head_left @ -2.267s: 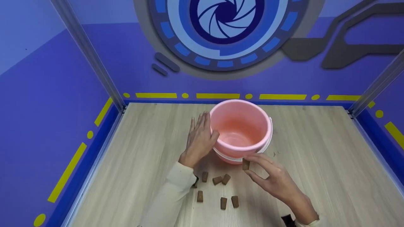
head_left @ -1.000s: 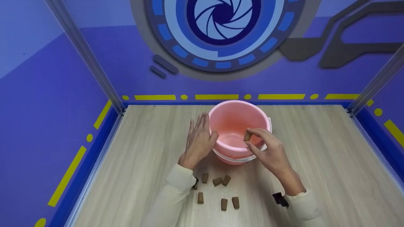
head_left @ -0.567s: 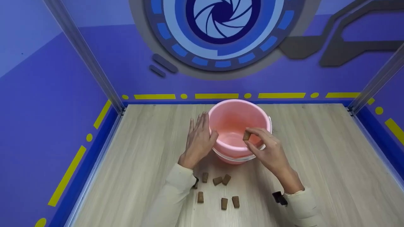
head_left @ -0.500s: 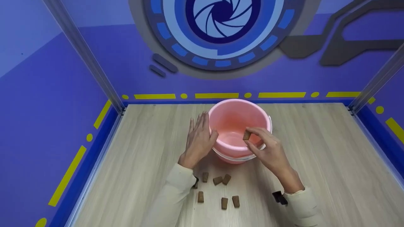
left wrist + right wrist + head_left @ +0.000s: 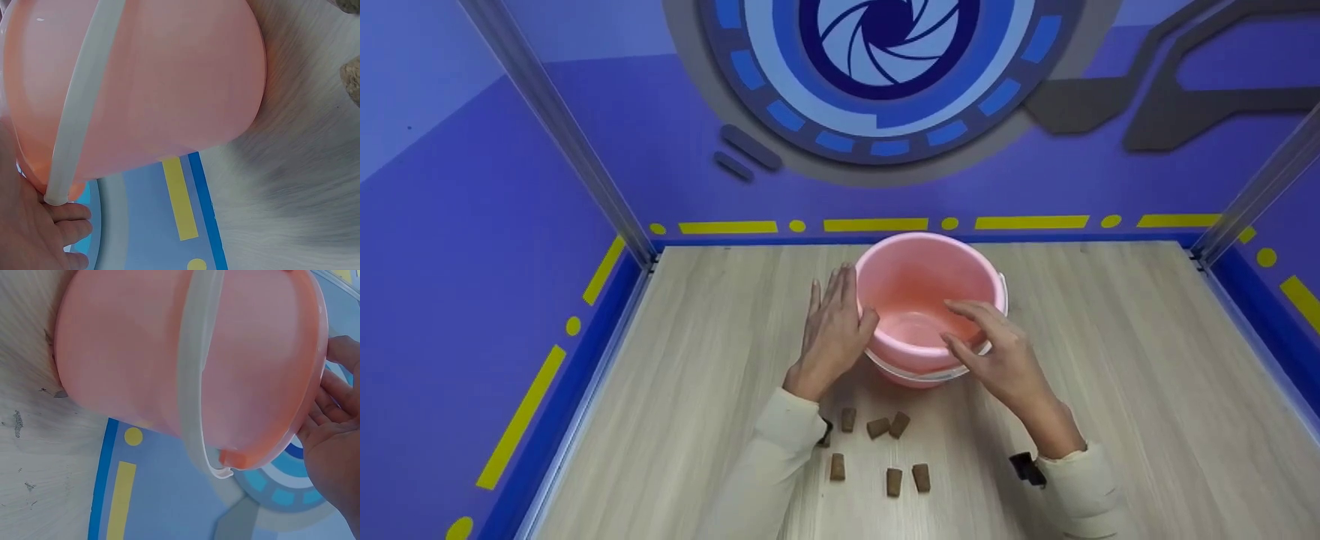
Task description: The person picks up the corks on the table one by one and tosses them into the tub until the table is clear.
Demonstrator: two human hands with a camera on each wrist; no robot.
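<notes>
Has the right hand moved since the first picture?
Yes: the right hand has moved forward, toward the back wall, its fingers now over the pink bucket.

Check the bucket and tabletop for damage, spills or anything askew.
One thing stands out: in the right wrist view, dark ragged marks on the tabletop near the base of the pink bucket interrupt the pale surface, perhaps scuffs or chipping. I see no spill.

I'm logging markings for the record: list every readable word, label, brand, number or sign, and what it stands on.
There are none to read in any view.
Pink plastic bucket: no lettering shows.
Small brown tapered blocks: none can be made out.
Blue-purple wall panel: only graphics, a round shutter-like emblem and yellow dashes.
</notes>
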